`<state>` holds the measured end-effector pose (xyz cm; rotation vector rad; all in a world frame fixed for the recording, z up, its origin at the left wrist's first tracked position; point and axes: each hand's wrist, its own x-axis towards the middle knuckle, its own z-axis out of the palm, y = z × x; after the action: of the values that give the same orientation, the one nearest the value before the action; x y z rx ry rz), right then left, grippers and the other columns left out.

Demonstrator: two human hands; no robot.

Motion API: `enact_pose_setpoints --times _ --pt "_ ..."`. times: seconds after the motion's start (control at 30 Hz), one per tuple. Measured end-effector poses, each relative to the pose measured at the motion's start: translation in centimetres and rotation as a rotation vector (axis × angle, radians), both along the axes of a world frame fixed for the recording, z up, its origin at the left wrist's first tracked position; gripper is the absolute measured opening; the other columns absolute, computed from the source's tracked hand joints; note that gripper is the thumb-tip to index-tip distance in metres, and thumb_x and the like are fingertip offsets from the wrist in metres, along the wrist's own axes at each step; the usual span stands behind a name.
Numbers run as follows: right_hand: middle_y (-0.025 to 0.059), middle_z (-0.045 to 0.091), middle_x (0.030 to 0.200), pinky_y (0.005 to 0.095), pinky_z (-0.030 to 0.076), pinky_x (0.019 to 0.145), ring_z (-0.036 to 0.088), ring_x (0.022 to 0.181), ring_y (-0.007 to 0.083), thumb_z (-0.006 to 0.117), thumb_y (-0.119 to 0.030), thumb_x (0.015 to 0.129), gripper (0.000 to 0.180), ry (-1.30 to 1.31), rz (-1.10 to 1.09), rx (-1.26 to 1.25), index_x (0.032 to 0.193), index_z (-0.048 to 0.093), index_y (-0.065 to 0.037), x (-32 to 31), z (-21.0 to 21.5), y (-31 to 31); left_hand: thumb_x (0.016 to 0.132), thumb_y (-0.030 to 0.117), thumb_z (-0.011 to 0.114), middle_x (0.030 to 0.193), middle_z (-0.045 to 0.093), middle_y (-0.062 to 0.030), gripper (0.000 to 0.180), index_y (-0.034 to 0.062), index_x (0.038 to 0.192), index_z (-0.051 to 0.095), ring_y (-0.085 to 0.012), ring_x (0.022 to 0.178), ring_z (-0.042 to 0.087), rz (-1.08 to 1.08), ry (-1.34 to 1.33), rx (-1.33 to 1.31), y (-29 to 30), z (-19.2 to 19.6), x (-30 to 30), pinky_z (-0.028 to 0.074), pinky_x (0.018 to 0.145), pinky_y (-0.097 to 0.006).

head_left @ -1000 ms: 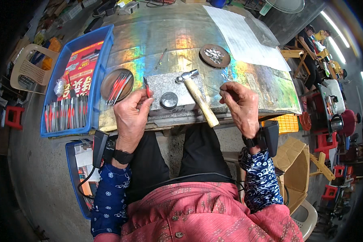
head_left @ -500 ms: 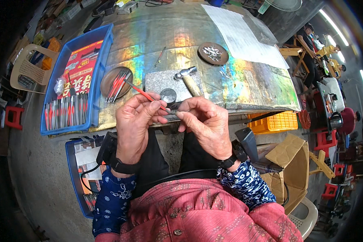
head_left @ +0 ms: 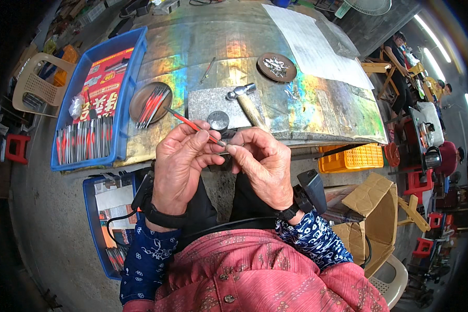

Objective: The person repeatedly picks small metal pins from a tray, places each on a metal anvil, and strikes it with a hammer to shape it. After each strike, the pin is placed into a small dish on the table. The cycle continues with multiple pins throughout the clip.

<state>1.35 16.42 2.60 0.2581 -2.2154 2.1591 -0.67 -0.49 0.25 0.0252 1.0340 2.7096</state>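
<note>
Between its thumb and fingers my left hand pinches a slim red-and-black stick with a narrow dark end pointing up and left. My right hand is closed in a pinch at the stick's lower end; whatever lies between its fingertips is too small to make out. Just beyond the hands sit a small round dark tin and a hammer with a wooden handle, both on a grey stone slab. Left of the slab, a round brown dish holds several similar red and black sticks.
A blue tray with rows of sticks stands on the table's left. Small silvery pieces lie in a second brown dish, with more beside it. Below are a yellow crate, a cardboard box and another blue tray.
The stick's lower end has moved slightly right, closer against the right fingertips. Both hands keep their pinch, and the view has shifted a little.
</note>
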Motion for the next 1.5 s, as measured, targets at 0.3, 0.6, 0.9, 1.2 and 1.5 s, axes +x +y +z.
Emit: enact_pose_setpoints --times 0.3,0.6,0.9,1.2,1.5 --pt "0.0024 0.061 0.081 0.0185 0.045 0.054 0.057 0.061 0.0061 0.063 -0.001 0.091 0.007 -0.035 -0.005 -0.006 0.092 0.061 0.005 0.2 -0.3 -0.2 0.096 0.008 0.057 0.100 0.067 -0.0166 0.019 -0.0006 0.113 0.056 -0.0231 0.083 0.070 0.002 -0.006 0.015 0.0 -0.3 0.2 0.061 0.067 -0.033" --pt "0.0032 0.062 0.081 0.0189 0.046 0.055 0.057 0.062 0.0068 0.063 -0.002 0.091 0.008 -0.063 -0.017 -0.010 0.094 0.060 0.005 0.3 -0.4 -0.3 0.096 0.007 0.057 0.100 0.067 -0.0170 0.019 -0.0011 0.113 0.056 -0.0233 0.083 0.070 0.010 -0.011 0.015 0.0 -0.4 0.2 0.061 0.068 -0.033" --pt "0.0023 0.060 0.071 0.0216 0.043 0.048 0.054 0.055 0.0060 0.061 0.001 0.089 0.004 0.008 -0.162 -0.052 0.087 0.060 0.004 0.3 -1.6 -1.8 0.093 0.004 0.060 0.095 0.068 -0.0160 0.017 -0.0034 0.108 0.059 -0.0182 0.079 0.068 0.179 0.105 -0.213 1.0 -0.1 0.7 0.059 0.068 -0.028" --pt "0.0109 0.062 0.077 0.0312 0.048 0.058 0.061 0.063 0.0218 0.066 0.002 0.081 0.009 0.211 -0.134 0.336 0.089 0.061 0.001 -0.8 -1.4 -1.2 0.094 0.005 0.059 0.093 0.066 -0.0134 0.015 -0.0020 0.108 0.056 -0.0163 0.076 0.067 0.190 0.065 -0.181 1.0 -0.5 0.0 0.059 0.066 -0.027" --pt "0.0141 0.057 0.099 0.0417 0.048 0.077 0.057 0.090 0.0336 0.073 -0.007 0.075 0.032 0.467 -0.232 1.103 0.105 0.061 -0.004 -1.7 0.3 3.4 0.095 0.002 0.056 0.091 0.066 -0.0123 0.012 -0.0041 0.106 0.055 -0.0132 0.074 0.065 0.270 0.302 -0.509 0.6 -0.7 -3.5 0.056 0.063 -0.023"
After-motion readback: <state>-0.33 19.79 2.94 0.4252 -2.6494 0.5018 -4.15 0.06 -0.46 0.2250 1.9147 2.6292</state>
